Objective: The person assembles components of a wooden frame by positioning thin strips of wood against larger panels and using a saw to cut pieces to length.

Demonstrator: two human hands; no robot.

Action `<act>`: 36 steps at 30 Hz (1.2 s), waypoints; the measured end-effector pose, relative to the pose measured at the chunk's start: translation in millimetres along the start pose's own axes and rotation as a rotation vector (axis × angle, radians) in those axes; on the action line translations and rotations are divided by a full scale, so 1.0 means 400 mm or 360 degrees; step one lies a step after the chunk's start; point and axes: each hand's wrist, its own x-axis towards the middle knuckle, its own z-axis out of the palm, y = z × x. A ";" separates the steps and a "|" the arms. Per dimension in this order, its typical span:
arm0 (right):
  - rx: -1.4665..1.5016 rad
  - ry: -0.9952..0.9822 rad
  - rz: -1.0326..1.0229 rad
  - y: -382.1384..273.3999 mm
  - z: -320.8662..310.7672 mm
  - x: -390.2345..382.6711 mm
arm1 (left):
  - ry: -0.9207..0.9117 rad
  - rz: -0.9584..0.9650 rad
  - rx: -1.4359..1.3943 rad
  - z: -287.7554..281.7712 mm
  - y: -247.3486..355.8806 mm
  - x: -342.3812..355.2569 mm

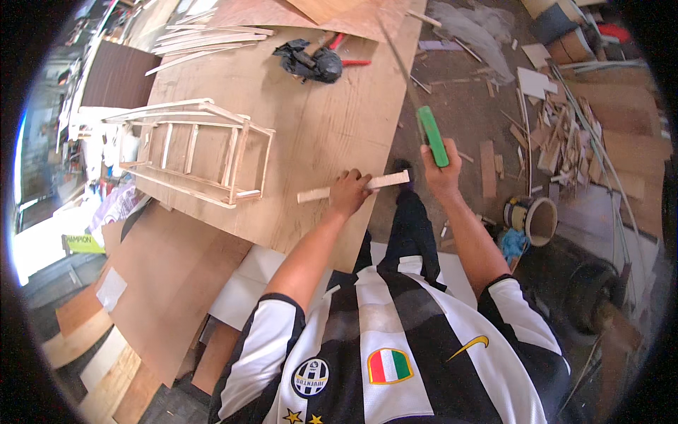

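Left hand [350, 192] curled over a pale, narrow wooden strip [388, 180], which crosses the edge of the light-brown wooden tabletop [332, 127]; right hand [443, 172] wrapped round a green-handled, thin-bladed saw [432, 136], raised clear. Strip: probably light, stiff; best gripped mid-length, near edge.

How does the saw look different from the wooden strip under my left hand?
The saw has a green handle, while the wooden strip is pale. The saw is in your right hand, while the strip is held under your left hand. The saw points mostly away from you, while the strip runs mostly sideways. Both are long and narrow.
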 end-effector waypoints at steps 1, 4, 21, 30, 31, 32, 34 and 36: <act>-0.0022 0.0101 0.0127 0.025 -0.026 -0.054 | -0.0026 0.0039 -0.0004 0.019 -0.003 0.006; -0.0046 0.0304 0.0335 0.001 -0.061 -0.177 | 0.0050 0.0086 0.0021 0.049 -0.021 0.021; 0.0078 0.0534 0.0977 -0.121 0.028 -0.498 | 0.0092 0.0483 0.0130 0.047 -0.064 0.115; 0.0057 0.0726 0.0978 -0.217 0.207 -0.570 | 0.0466 0.0213 0.0202 0.173 -0.062 0.257; 0.0045 0.0727 0.0986 -0.220 0.221 -0.584 | 0.0434 0.0144 0.0235 0.178 -0.060 0.256; 0.0062 0.0735 0.0989 -0.232 0.232 -0.588 | 0.0422 0.0160 0.0227 0.176 -0.053 0.258; 0.0054 0.0743 0.1017 -0.259 0.249 -0.593 | 0.0314 0.0110 0.0258 0.170 -0.042 0.255; 0.0029 0.0703 0.1058 -0.278 0.256 -0.593 | 0.0304 0.0133 0.0280 0.166 -0.045 0.258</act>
